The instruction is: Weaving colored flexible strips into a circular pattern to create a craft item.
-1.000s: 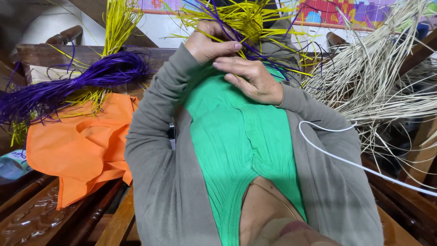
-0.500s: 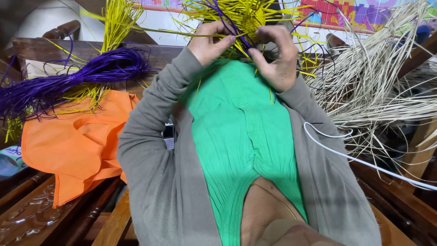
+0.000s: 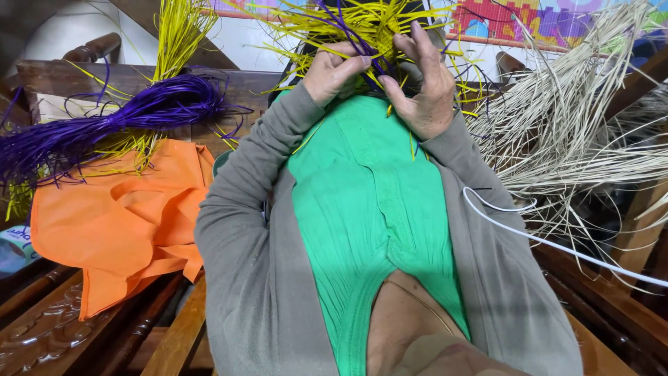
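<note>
My left hand [image 3: 337,69] and my right hand [image 3: 421,87] are raised in front of my chest, both gripping a woven piece of yellow and purple strips [image 3: 362,28]. Left fingers pinch purple and yellow strands at its lower edge. Right fingers curl around its right side, with a thumb pressed on a strand. Loose yellow ends stick out all around the piece. I wear a green top [image 3: 376,209] under a grey cardigan [image 3: 250,264].
A purple strip bundle [image 3: 118,122] and a yellow bundle [image 3: 177,35] lie at the left over an orange cloth [image 3: 118,223]. Pale natural straw [image 3: 584,132] is piled at the right. A white cord [image 3: 529,237] crosses my right side. Wooden furniture [image 3: 56,327] runs below.
My right hand rose from my chest to the woven piece and took hold of its right side. My left hand stayed gripping the strands.
</note>
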